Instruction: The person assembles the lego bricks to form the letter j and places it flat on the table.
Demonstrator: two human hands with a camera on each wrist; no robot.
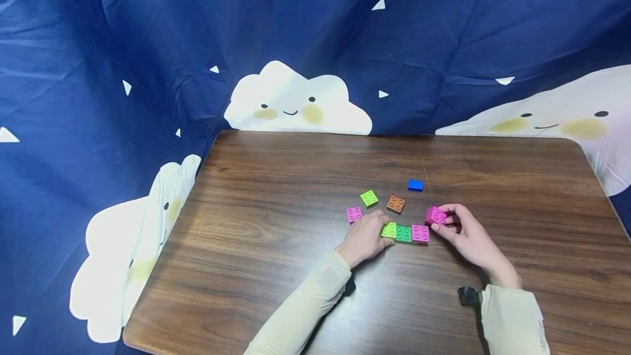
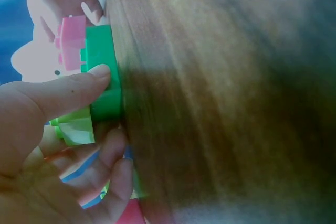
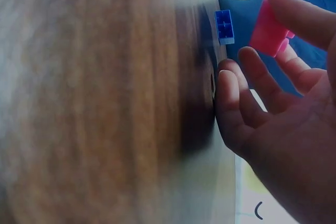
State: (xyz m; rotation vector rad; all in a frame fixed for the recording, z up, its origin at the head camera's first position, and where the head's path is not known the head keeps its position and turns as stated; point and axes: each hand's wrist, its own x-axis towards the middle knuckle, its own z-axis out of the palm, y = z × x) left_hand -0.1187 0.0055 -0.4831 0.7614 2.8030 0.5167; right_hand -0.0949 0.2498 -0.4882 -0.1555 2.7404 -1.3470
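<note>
My left hand (image 1: 365,238) grips the left end of a row of joined toy building bricks, a lime brick (image 1: 389,229), a green brick (image 1: 403,234) and a pink brick (image 1: 420,233). In the left wrist view its thumb presses the side of the green part (image 2: 102,103), and the lime and pink bricks sit higher on its two ends. Just right of the row, my right hand (image 1: 465,234) pinches a separate magenta brick (image 1: 436,215) between thumb and fingers. That brick (image 3: 270,24) is tilted and held off the table in the right wrist view.
Behind the row lie a loose pink brick (image 1: 354,214), a lime brick (image 1: 369,198), an orange-brown brick (image 1: 396,204) and a blue brick (image 1: 416,185), which lies on its side. The wooden table (image 1: 276,179) ends at a dark blue cloud-print curtain (image 1: 419,43).
</note>
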